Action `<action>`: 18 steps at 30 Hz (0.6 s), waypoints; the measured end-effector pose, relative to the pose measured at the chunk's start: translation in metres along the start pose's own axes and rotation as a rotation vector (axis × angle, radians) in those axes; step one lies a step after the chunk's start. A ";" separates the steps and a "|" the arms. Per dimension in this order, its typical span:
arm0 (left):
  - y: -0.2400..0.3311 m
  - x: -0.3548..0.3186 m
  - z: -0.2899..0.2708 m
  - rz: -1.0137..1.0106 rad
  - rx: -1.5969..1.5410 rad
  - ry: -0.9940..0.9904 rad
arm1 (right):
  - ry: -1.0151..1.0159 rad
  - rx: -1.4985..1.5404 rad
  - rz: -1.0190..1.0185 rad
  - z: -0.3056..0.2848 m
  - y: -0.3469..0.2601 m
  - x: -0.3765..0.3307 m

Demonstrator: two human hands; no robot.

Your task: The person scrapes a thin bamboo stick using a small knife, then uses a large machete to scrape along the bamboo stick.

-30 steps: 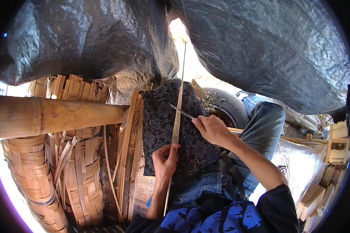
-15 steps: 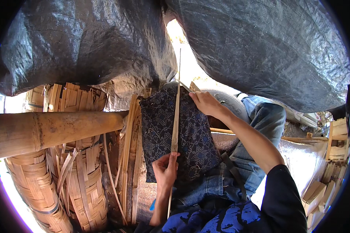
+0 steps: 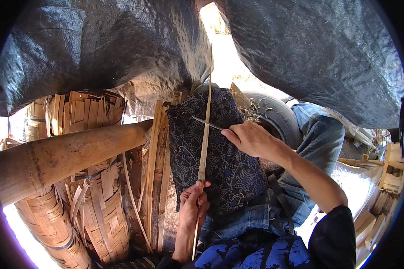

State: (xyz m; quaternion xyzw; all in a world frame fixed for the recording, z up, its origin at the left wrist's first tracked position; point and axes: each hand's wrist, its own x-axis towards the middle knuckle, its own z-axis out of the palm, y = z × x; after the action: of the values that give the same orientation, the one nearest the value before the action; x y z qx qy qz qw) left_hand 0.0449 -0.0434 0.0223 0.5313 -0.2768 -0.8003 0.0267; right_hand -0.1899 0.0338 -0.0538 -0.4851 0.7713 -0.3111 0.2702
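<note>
A long, thin, pale bamboo strip (image 3: 205,134) runs nearly upright through the middle of the view, its long axis leaning slightly right toward the top, where its far tip reaches the bright gap between the dark tarpaulins. Its lower end passes down by the person's lap. It lies over a dark blue patterned cloth (image 3: 220,157) spread on the person's knee.

The left hand (image 3: 193,206) is closed around the strip low down, fingers wrapped and thumb on top. The right hand (image 3: 251,140) grips the handle of a slim dark knife blade (image 3: 207,122), fist tight; the blade points left and crosses the strip at about a right angle, touching it just above the middle of the cloth.

Left of the cloth, a bundle of flat split bamboo slats (image 3: 156,179) stands on end, close against the knee. A thick round bamboo pole (image 3: 67,157) lies across the left side, partly hiding a woven bamboo basket (image 3: 54,224) beneath it; loose split strips stick out of and around the basket. Behind the right hand sits a black rubber tyre (image 3: 278,119). Grey-black plastic tarpaulin (image 3: 98,54) hangs overhead. Pale wooden offcuts (image 3: 386,188) are stacked at the far right.
</note>
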 end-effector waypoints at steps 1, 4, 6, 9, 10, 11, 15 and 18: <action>-0.001 0.000 0.000 0.012 -0.017 0.008 | -0.037 -0.004 -0.012 -0.001 0.002 0.003; -0.001 -0.003 0.006 0.007 -0.017 0.047 | -0.020 -0.097 -0.030 0.007 0.000 0.015; -0.004 -0.007 0.009 -0.007 0.000 0.079 | -0.050 -0.143 0.008 0.007 0.002 0.025; -0.007 -0.013 0.006 0.011 0.008 0.033 | -0.027 -0.191 -0.004 0.006 0.023 0.053; -0.007 -0.014 0.007 0.020 0.032 0.045 | -0.085 -0.176 0.101 0.000 0.029 0.064; -0.006 -0.013 0.009 0.037 0.054 0.061 | -0.140 -0.158 0.197 -0.005 0.033 0.072; -0.011 -0.008 0.002 0.075 0.083 0.062 | 0.184 0.016 0.072 -0.016 0.018 0.060; -0.016 -0.009 0.001 0.133 0.119 0.081 | -0.063 -0.047 0.041 -0.006 -0.004 0.025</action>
State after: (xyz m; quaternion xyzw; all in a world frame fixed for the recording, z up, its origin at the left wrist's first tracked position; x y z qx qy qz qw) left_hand 0.0519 -0.0267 0.0229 0.5444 -0.3569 -0.7568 0.0593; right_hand -0.2017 0.0104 -0.0496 -0.4848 0.7794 -0.2719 0.2892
